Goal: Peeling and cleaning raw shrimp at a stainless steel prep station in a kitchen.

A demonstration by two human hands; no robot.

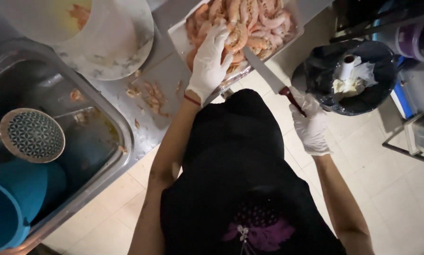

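Shrimp [249, 23] fill the tray [179, 35] on the desk — soft, slick, light. Your left hand [211, 59] lies open over them; your right hand [311, 127] is closed on the knife [268, 75] handle — pinch each body gently.

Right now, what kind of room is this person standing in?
Most likely a kitchen, at a prep counter. The gloved left hand rests on a tray of shrimp, the right hand holds a knife, and a metal sink with a patterned bowl sits beside.
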